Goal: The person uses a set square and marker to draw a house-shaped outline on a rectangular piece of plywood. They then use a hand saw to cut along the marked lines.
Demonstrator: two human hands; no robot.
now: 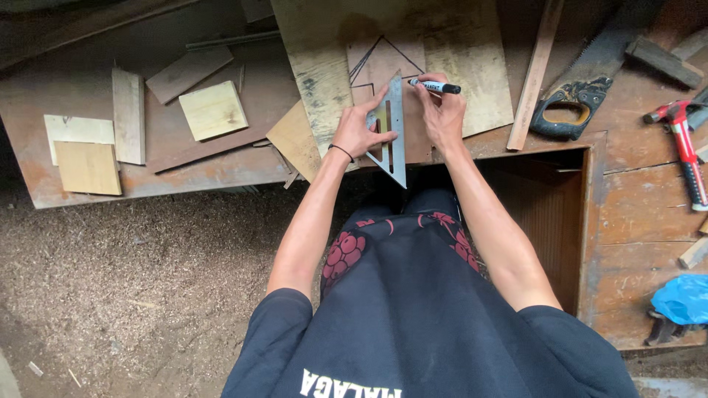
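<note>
My left hand presses flat on a grey metal triangular square, which lies on a small brown board marked with black lines. My right hand grips a black marker lying sideways, its tip at the top corner of the square. The small board rests on a larger pale plywood sheet at the front of the workbench. A thin black band circles my left wrist.
Several wood offcuts lie on the bench at left. A long wooden strip, a hand saw and a red hammer lie at right. A blue bag sits at lower right. Sawdust covers the floor.
</note>
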